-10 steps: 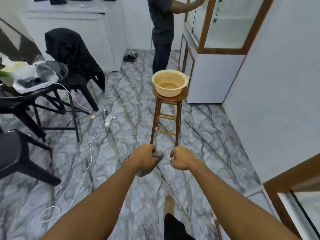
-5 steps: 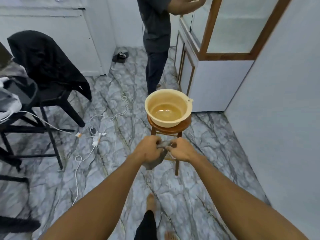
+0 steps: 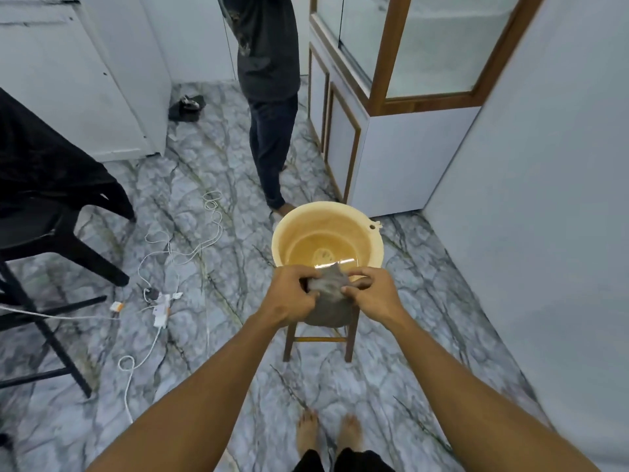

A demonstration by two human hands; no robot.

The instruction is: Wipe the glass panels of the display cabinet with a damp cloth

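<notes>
Both hands held a grey cloth (image 3: 328,303) in front of the body, above the near rim of a cream basin (image 3: 285,229). The left hand (image 3: 289,296) gripped the cloth's left side, its fingers (image 3: 308,277) curled into the fabric. The right hand (image 3: 376,294) pinched the right side, fingers (image 3: 354,290) bent round the edge. The cloth was bunched between the 2 hands, with its long axis running away from the person: 1 corner peaked toward the basin, and the rounded bulk sagged below the hands. The basin held shallow water and sat on a wooden stool (image 3: 289,338). The display cabinet (image 3: 388,52) stood beyond it to the right, well apart from the cloth, its glass panels (image 3: 439,46) framed in brown wood. Another person (image 3: 269,63) stood beside the cabinet on the marble floor (image 3: 211,185)
</notes>
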